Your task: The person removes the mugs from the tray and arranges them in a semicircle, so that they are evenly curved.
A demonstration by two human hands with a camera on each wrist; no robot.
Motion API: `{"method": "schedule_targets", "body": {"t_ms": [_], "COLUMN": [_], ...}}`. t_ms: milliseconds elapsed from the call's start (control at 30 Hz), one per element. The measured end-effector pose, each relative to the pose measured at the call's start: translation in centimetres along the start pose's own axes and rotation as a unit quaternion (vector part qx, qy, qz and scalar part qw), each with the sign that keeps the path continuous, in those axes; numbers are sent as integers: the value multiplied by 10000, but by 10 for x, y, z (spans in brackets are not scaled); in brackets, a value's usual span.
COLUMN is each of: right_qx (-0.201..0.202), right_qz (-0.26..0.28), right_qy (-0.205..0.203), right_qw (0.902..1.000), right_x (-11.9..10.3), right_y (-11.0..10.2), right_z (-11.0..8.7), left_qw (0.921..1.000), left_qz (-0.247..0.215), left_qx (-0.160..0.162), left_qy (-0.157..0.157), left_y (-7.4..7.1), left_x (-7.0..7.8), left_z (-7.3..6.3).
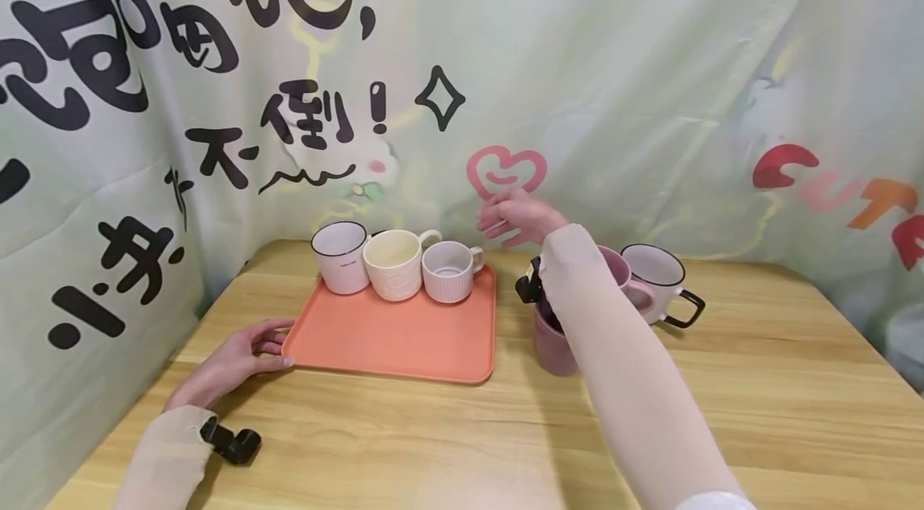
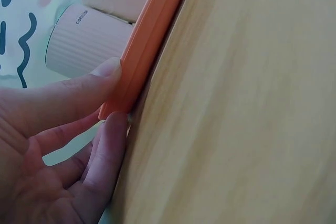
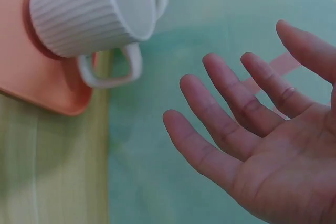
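An orange tray with three cups, attended by two hands on a wooden tabletop. The tray (image 1: pixel 390 342) lies toward the left end of the tabletop (image 1: pixel 794 382), its long far side near the back edge. The left hand (image 1: pixel 233 359) pinches the tray's left side close to its near left corner; the left wrist view shows the thumb (image 2: pixel 107 69) pressed on the rim and fingers below it. Along the tray's far side the cups stand upright in a row: a black-rimmed white cup (image 1: pixel 341 261) at the far left corner, a cream cup (image 1: pixel 393 269) in the middle, and a ribbed white cup (image 1: pixel 447 273) nearest the far right corner, its handle turned to the right.

The right hand (image 1: pixel 521 215) is raised near the back edge of the tabletop, just beyond the tray's far right corner, with fingers extended and parted, clasping nothing. In the right wrist view it is near the ribbed white cup but apart from it. The right forearm (image 1: pixel 628 358) partly hides a near mauve mug (image 1: pixel 554 354) and a far mauve mug (image 1: pixel 617 263) to the right of the tray. Beside these, toward the back edge, stands a dark-rimmed white mug (image 1: pixel 655 281) with a black handle.
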State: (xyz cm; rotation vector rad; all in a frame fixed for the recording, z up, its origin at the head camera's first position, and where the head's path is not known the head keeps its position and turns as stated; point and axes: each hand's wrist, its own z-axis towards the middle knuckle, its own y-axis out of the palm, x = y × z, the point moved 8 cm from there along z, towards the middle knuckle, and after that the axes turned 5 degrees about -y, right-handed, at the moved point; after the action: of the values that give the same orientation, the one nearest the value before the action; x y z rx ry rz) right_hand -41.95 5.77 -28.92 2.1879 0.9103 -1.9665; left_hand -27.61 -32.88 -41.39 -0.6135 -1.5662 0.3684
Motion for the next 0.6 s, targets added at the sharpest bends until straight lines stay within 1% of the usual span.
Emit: {"method": "schedule_targets", "body": {"t_ms": [100,200,333,533,600], "right_qx": [-57,-111,-182,-350,-428], "right_qz": [-60,32,106,-55,-122], "right_qy": [123,242,376,427,480], "right_qw": [9999,9996,9991,9985,9979], "right_x": [6,10,14,21,23], "right_y": [4,8,14,19,21], "right_z": [2,4,5,12,13], "left_qw": [10000,10000,10000,9999,9999], "left_qz": [-17,6,54,70,62], "left_qx": [-11,0,20,42,52], "left_qy": [13,42,-16,-138,-119], "left_y": [0,-1,-1,0,0], "left_x": [1,2,1,-1,-1], "left_z": [1,2,1,0,0]}}
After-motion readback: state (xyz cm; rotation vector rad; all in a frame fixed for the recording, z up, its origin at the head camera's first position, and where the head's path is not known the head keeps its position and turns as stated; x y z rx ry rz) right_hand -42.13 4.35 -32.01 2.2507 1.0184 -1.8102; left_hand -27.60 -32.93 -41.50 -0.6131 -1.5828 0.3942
